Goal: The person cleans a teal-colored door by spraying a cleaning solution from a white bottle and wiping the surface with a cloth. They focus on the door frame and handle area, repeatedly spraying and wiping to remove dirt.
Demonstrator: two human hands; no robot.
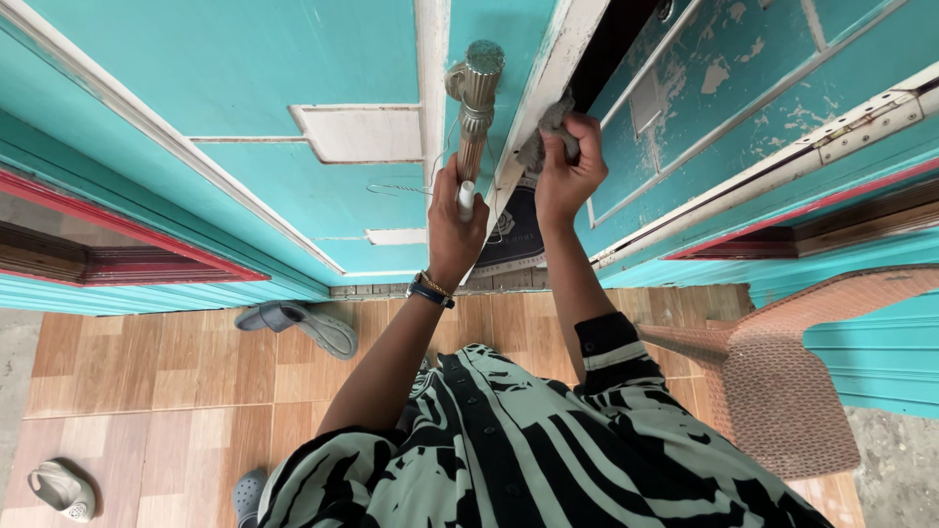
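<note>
I stand before a turquoise double door (293, 59) with white trim. My left hand (455, 230) grips the lower end of a long metal door handle (475, 98) on the left leaf. My right hand (567, 171) presses a grey cloth (550, 125) against the white edge of the door (548, 88), beside the dark gap between the two leaves. A watch and bracelet sit on my left wrist. My black and pale green patterned shirt fills the bottom of the view.
A woven brown plastic chair (782, 381) stands close at my right. Grey sandals (298, 323) lie on the tan tiled floor by the threshold, and a pale shoe (64, 489) lies at bottom left. A dark doormat (514, 244) shows through the door gap.
</note>
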